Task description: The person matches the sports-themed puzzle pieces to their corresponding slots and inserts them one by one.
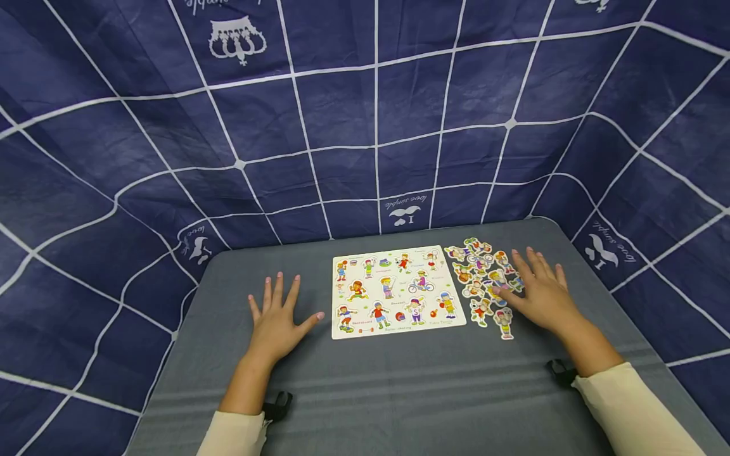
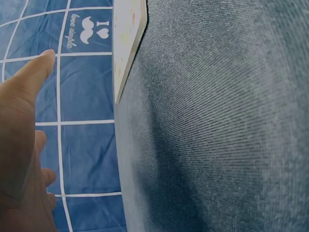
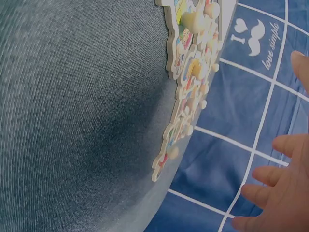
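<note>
A pale wooden puzzle board printed with children playing sports lies on the grey table. My left hand is to its left, fingers spread and straight, holding nothing; the thumb points at the board's lower left corner. Right of the board sits a loose cluster of sports-figure puzzle pieces. Over the right side of that cluster is my right hand, its fingers spread and its thumb overlapping some pieces in the head view. In the right wrist view the puzzle pieces show small round knobs, and the right hand is apart from them.
A grey cloth covers the table. Navy fabric with a white grid hangs behind it and on both sides. Dark straps are on both wrists, the left strap beside a cream sleeve.
</note>
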A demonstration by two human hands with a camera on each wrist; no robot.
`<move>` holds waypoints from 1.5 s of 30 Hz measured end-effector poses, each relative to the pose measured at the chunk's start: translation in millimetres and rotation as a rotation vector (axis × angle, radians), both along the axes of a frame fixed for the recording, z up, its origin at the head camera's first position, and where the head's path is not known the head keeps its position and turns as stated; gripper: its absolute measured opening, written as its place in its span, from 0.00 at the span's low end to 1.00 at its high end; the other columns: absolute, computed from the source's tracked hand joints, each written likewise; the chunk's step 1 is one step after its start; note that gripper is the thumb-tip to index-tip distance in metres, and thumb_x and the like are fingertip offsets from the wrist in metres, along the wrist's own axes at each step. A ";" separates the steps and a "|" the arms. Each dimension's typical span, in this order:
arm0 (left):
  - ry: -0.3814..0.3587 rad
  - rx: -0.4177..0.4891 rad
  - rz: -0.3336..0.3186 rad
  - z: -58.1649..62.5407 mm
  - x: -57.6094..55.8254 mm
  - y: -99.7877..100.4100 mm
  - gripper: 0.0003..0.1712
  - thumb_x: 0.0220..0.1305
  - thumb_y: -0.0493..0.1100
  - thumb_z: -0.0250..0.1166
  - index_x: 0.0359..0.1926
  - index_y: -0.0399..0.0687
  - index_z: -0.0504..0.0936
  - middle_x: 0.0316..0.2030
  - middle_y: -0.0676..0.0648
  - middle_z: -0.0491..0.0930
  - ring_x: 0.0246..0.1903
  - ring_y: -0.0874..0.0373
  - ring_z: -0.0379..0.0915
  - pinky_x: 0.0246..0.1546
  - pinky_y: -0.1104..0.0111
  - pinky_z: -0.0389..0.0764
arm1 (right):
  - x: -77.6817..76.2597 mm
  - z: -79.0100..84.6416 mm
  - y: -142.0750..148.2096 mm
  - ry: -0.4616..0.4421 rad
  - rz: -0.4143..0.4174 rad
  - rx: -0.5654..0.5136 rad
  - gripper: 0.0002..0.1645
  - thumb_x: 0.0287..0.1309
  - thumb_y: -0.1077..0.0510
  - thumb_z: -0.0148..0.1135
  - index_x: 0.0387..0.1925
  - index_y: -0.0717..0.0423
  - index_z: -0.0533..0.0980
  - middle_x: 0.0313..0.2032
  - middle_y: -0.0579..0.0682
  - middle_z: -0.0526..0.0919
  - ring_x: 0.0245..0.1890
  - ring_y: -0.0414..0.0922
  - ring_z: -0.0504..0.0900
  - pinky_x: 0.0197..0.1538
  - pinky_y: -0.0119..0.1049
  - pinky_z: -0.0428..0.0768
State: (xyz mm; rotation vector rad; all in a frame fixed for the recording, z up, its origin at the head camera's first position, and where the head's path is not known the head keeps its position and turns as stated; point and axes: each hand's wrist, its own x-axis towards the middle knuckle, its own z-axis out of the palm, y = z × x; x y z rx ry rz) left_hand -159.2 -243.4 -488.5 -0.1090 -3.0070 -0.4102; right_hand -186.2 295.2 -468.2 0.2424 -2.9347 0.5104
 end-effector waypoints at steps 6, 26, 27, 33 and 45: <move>-0.015 -0.014 0.000 -0.7 -0.2 0.4 0.62 0.56 0.84 0.54 0.82 0.59 0.48 0.81 0.37 0.38 0.80 0.36 0.23 0.69 0.26 0.28 | -0.9 0.0 2.0 -0.003 0.003 -0.011 0.60 0.61 0.30 0.62 0.80 0.55 0.48 0.76 0.73 0.50 0.76 0.73 0.48 0.72 0.76 0.39; -0.144 0.141 -0.068 -8.9 6.3 17.8 0.54 0.63 0.72 0.62 0.80 0.53 0.55 0.79 0.35 0.51 0.79 0.33 0.41 0.72 0.31 0.49 | 14.6 -4.4 6.9 0.092 0.160 -0.086 0.34 0.60 0.52 0.71 0.64 0.61 0.74 0.64 0.67 0.71 0.64 0.68 0.69 0.60 0.70 0.66; -0.163 0.146 -0.072 -9.7 6.4 18.3 0.53 0.63 0.70 0.63 0.80 0.53 0.55 0.78 0.34 0.52 0.79 0.33 0.41 0.72 0.31 0.49 | 15.5 -4.9 6.6 0.104 0.176 -0.084 0.30 0.58 0.54 0.72 0.60 0.60 0.76 0.62 0.65 0.73 0.62 0.66 0.71 0.60 0.68 0.67; -0.245 0.172 -0.096 -13.0 7.6 23.6 0.50 0.63 0.66 0.67 0.78 0.52 0.60 0.77 0.31 0.55 0.78 0.31 0.42 0.71 0.30 0.50 | 20.2 -6.4 5.6 0.126 0.246 -0.079 0.22 0.54 0.60 0.75 0.51 0.59 0.82 0.51 0.61 0.80 0.54 0.62 0.78 0.55 0.62 0.73; -0.272 0.165 -0.108 -18.0 10.2 38.0 0.48 0.61 0.66 0.67 0.77 0.56 0.63 0.77 0.32 0.53 0.78 0.31 0.41 0.72 0.29 0.43 | 31.3 -22.8 5.4 0.129 0.324 -0.093 0.12 0.48 0.63 0.77 0.33 0.51 0.82 0.29 0.39 0.79 0.31 0.34 0.75 0.34 0.33 0.75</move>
